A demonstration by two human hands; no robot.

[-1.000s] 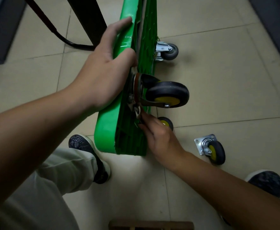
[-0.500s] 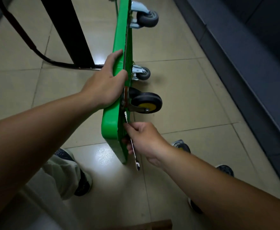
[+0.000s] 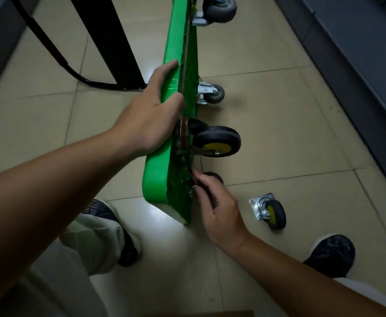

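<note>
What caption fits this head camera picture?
Left hand grips a green plastic cart deck standing on edge; right hand pinches a slim metal tool near its yellow-hubbed black caster.

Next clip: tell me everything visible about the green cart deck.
The green cart deck looks like glossy moulded plastic with rounded corners. It stands on its long edge on the tiled floor, ribbed underside facing right, bearing two grey casters and a black, yellow-hubbed caster. The left hand grips its upper edge; the right hand pinches a thin metal tool against its underside.

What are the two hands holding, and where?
The left hand grips the green cart by its top edge. The right hand pinches a thin metal tool at the cart's underside; which part is hidden.
</note>
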